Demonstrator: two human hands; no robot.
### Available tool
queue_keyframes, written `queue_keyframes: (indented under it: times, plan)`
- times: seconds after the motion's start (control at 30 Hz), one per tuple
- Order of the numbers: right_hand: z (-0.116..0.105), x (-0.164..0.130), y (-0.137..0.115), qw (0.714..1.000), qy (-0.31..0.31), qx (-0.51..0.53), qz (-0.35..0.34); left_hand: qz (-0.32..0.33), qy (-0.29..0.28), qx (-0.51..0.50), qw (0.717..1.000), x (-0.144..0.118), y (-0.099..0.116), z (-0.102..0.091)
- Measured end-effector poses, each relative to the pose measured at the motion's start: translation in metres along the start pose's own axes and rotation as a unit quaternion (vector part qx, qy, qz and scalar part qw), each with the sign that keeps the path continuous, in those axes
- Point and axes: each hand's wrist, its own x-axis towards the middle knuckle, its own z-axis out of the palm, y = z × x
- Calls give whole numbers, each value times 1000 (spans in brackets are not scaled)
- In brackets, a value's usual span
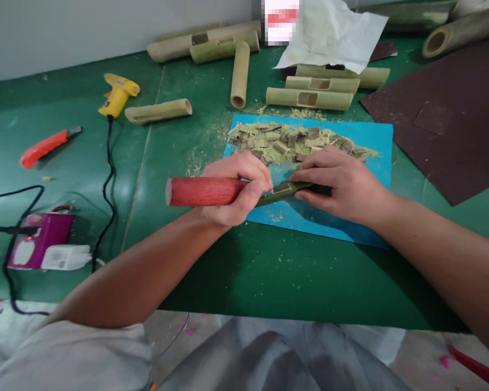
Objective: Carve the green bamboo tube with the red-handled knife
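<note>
My left hand point(240, 187) is closed around a tool with a red wooden handle point(206, 191). The handle points left, and most of its working end is hidden by my fingers and meets the bamboo. A dark green bamboo tube point(281, 192) with a cut opening on top lies under it. My right hand point(338, 182) grips the tube's right end, thumb below and fingers above. Both hands are over a blue sheet point(378, 174). Bamboo chips and shavings point(289, 142) are heaped on its far half.
Several cut bamboo tubes point(309, 99) lie at the back of the green table point(269, 277). At left are a yellow glue gun point(120, 92), an orange utility knife point(49, 147) and a purple power box point(41, 239) with cords. A brown board point(452, 119) is at right, white paper point(334, 32) behind.
</note>
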Motion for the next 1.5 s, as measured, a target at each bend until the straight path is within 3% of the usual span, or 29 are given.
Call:
queue_keyframes:
  times: [0.33, 0.77, 1.07, 1.5]
  plan:
    - [-1, 1, -1, 1000, -5, -8, 4, 17, 57, 6, 998, 1, 2, 4]
    - [-2, 0, -1, 1000, -7, -3, 7, 9, 40, -18, 999, 0, -1, 2]
    - [-1, 0, -1, 1000, -14, -9, 11, 3, 71, -37, 997, -1, -1, 5]
    - [-3, 2, -2, 1000, -16, 1, 20, -2, 36, -15, 999, -1, -1, 3]
